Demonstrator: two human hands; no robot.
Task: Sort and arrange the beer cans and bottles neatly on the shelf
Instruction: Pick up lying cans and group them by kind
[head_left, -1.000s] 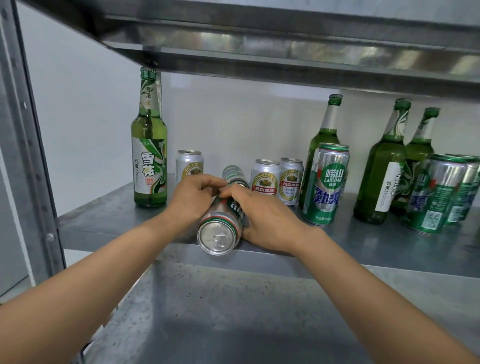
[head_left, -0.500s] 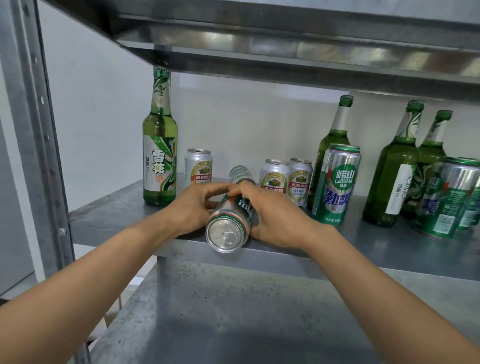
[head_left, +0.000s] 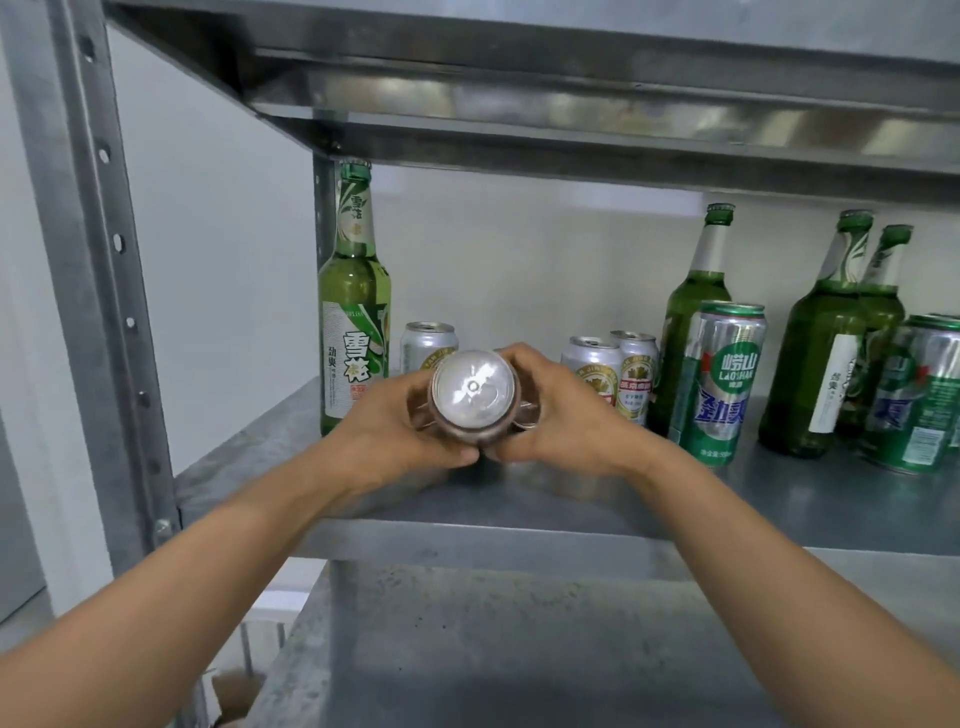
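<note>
Both hands clasp one beer can (head_left: 474, 387) just above the metal shelf (head_left: 571, 499), its shiny top end facing me. My left hand (head_left: 400, 421) grips its left side and my right hand (head_left: 558, 415) its right side. Behind my left hand stands a tall green Snow bottle (head_left: 354, 312) and a small silver can (head_left: 428, 345). Two small silver-and-red cans (head_left: 615, 374) stand behind my right hand. Further right are a tall green Laoshan can (head_left: 722, 379), three green bottles (head_left: 821, 353) and more green cans (head_left: 914, 395).
The upper shelf (head_left: 571, 104) hangs low over the bottle tops. A perforated steel upright (head_left: 98, 234) stands at the left. A lower shelf surface (head_left: 519, 649) spreads below my arms. A white wall lies behind the shelf.
The can lay on its side on the shelf; both hands have lifted and tipped it so its top faces me. The view has shifted left and closer.
</note>
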